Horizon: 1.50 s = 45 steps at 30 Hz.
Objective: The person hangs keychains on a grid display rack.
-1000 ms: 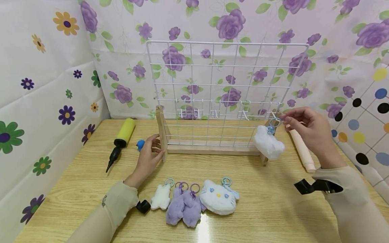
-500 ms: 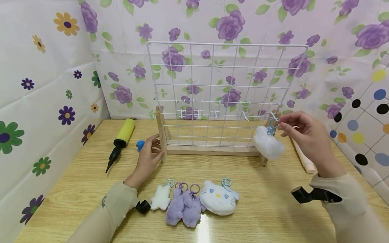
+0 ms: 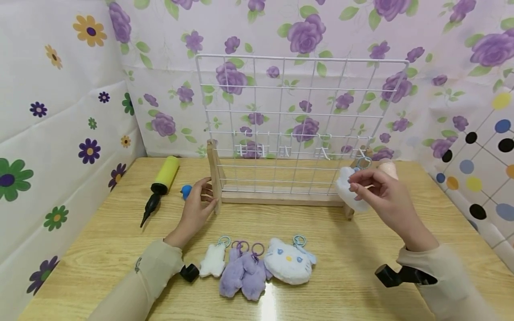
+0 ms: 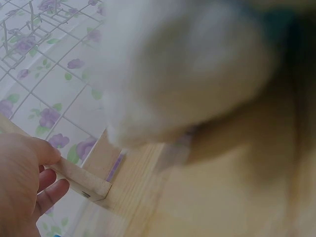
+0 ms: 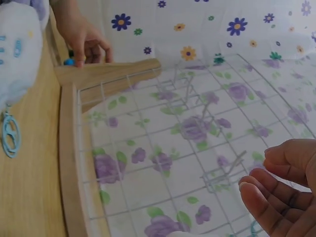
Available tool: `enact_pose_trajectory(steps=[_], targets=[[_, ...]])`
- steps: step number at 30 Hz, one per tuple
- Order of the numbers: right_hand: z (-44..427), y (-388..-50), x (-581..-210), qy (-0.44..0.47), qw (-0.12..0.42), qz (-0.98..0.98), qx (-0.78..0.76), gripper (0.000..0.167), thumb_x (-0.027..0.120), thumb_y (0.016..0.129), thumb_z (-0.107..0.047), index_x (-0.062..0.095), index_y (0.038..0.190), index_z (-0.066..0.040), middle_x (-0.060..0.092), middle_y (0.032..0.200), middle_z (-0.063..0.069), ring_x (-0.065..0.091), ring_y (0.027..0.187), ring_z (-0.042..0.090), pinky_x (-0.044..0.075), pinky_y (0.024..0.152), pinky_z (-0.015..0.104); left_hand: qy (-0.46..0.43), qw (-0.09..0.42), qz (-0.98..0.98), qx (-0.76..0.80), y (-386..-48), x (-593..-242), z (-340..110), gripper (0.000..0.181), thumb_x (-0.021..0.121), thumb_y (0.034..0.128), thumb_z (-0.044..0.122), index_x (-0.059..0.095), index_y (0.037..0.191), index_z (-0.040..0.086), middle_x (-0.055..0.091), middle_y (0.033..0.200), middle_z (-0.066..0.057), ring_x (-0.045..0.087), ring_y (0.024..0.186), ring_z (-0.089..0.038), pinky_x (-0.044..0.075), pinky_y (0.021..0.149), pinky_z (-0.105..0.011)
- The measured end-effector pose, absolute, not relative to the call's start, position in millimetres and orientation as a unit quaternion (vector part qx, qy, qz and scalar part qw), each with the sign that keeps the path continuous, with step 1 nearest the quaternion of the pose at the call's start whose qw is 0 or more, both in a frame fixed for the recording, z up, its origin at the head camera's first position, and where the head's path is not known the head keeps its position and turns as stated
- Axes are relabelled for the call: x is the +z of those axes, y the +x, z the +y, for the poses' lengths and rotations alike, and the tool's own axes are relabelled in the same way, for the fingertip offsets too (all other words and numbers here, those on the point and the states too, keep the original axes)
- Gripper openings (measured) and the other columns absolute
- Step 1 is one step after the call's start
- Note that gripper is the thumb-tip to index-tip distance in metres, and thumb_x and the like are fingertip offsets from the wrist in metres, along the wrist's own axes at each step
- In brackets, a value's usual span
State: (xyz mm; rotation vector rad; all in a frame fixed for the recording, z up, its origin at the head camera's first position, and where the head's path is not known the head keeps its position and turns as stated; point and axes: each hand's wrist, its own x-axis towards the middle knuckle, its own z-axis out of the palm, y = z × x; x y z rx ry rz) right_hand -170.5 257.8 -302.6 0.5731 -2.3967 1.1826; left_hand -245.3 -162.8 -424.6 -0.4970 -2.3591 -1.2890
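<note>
My left hand point(image 3: 194, 207) grips the left wooden leg point(image 3: 214, 165) of a stand bearing a white wire grid point(image 3: 301, 58). In the left wrist view its thumb and fingers lie round the wood. A fluffy white plush keychain point(image 3: 344, 189) hangs by its blue ring point(image 3: 364, 162) at the grid's right end. My right hand point(image 3: 387, 205) is in front of it, fingers loosely bent and holding nothing; it partly hides the plush. Along the table's near side lie a small white plush keychain point(image 3: 213, 261), two purple plush keychains point(image 3: 254, 276) and a white cat-face plush keychain point(image 3: 290, 263).
Several white hooks point(image 3: 322, 152) hang on the grid's lower middle. At left on the table point(image 3: 100, 263) lie a yellow and black hand pump point(image 3: 166, 171) and a small blue object point(image 3: 186, 191). Behind my right hand is a pale pink cylinder point(image 3: 388, 167).
My right hand has let go of the hanging plush's blue ring and moved down and left, in front of the plush. The left hand has stayed on the stand's leg.
</note>
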Motion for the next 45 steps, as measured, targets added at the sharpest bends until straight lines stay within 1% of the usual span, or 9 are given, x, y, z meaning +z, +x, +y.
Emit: enact_pose_trajectory(steps=[8, 15, 20, 23, 26, 30, 34, 39, 45], targets=[[249, -166, -324, 0.226, 0.160, -0.860, 0.429, 0.015, 0.062, 0.091, 0.000, 0.064, 0.106, -0.004, 0.064, 0.088, -0.007, 0.059, 0.067, 0.002, 0.052, 0.058, 0.018, -0.179, 0.195, -0.842, -0.470, -246, -424, -162, 0.058, 0.064, 0.0859, -0.008, 0.038, 0.138, -0.006, 0.055, 0.114, -0.025, 0.060, 0.096, -0.034, 0.057, 0.079, -0.047], [241, -167, -345, 0.236, 0.143, -0.869, 0.410, 0.014, 0.064, 0.090, -0.002, 0.066, 0.103, -0.007, 0.067, 0.089, 0.005, 0.060, 0.070, 0.001, 0.053, 0.057, 0.019, -0.180, 0.200, -0.842, -0.468, -246, -425, -163, 0.058, 0.064, 0.0856, -0.008, 0.039, 0.138, -0.006, 0.055, 0.114, -0.025, 0.060, 0.096, -0.034, 0.057, 0.078, -0.046], [235, -169, -360, 0.244, 0.101, -0.871, 0.415, 0.011, 0.063, 0.092, -0.006, 0.066, 0.102, -0.005, 0.068, 0.089, 0.009, 0.060, 0.067, 0.002, 0.054, 0.056, 0.022, -0.179, 0.202, -0.843, -0.465, -246, -425, -163, 0.059, 0.065, 0.0849, -0.009, 0.039, 0.138, -0.006, 0.056, 0.113, -0.024, 0.060, 0.095, -0.033, 0.057, 0.078, -0.045], [231, -170, -371, 0.243, 0.080, -0.873, 0.416, 0.012, 0.063, 0.092, -0.008, 0.066, 0.103, -0.004, 0.068, 0.093, 0.010, 0.060, 0.072, 0.001, 0.054, 0.057, 0.022, -0.178, 0.203, -0.845, -0.462, -246, -425, -163, 0.059, 0.065, 0.0847, -0.009, 0.039, 0.137, -0.006, 0.056, 0.113, -0.024, 0.060, 0.095, -0.033, 0.058, 0.078, -0.044], [227, -171, -379, 0.242, 0.071, -0.878, 0.408, 0.012, 0.065, 0.091, -0.010, 0.066, 0.103, -0.007, 0.069, 0.095, 0.007, 0.060, 0.078, -0.001, 0.053, 0.059, 0.021, -0.177, 0.204, -0.845, -0.462, -246, -425, -163, 0.058, 0.065, 0.0848, -0.009, 0.040, 0.137, -0.006, 0.056, 0.113, -0.024, 0.060, 0.095, -0.033, 0.058, 0.077, -0.044], [223, -173, -388, 0.251, 0.067, -0.880, 0.397, 0.011, 0.067, 0.090, -0.010, 0.067, 0.101, -0.008, 0.069, 0.094, 0.005, 0.058, 0.078, -0.003, 0.052, 0.060, 0.020, -0.178, 0.203, -0.844, -0.464, -245, -424, -163, 0.058, 0.065, 0.0850, -0.009, 0.039, 0.137, -0.006, 0.056, 0.113, -0.024, 0.060, 0.095, -0.033, 0.057, 0.078, -0.044], [219, -174, -394, 0.268, 0.060, -0.876, 0.396, 0.013, 0.068, 0.088, -0.009, 0.067, 0.101, -0.006, 0.069, 0.095, 0.008, 0.060, 0.078, 0.000, 0.053, 0.060, 0.020, -0.177, 0.198, -0.844, -0.467, -245, -424, -162, 0.059, 0.065, 0.0848, -0.009, 0.038, 0.138, -0.007, 0.055, 0.114, -0.024, 0.060, 0.096, -0.033, 0.057, 0.079, -0.044], [214, -176, -402, 0.266, 0.020, -0.878, 0.396, 0.017, 0.069, 0.087, -0.007, 0.066, 0.104, -0.003, 0.068, 0.100, 0.010, 0.059, 0.080, 0.001, 0.054, 0.062, 0.020, -0.173, 0.194, -0.844, -0.468, -245, -423, -162, 0.060, 0.065, 0.0847, -0.009, 0.038, 0.138, -0.007, 0.055, 0.114, -0.024, 0.060, 0.096, -0.033, 0.057, 0.079, -0.044], [209, -179, -409, 0.273, -0.026, -0.879, 0.389, 0.020, 0.067, 0.090, -0.013, 0.065, 0.107, -0.004, 0.066, 0.103, 0.011, 0.058, 0.082, 0.004, 0.053, 0.065, 0.022, -0.170, 0.190, -0.844, -0.473, -245, -422, -162, 0.059, 0.065, 0.0848, -0.009, 0.038, 0.138, -0.007, 0.055, 0.114, -0.024, 0.060, 0.096, -0.032, 0.057, 0.079, -0.042]])
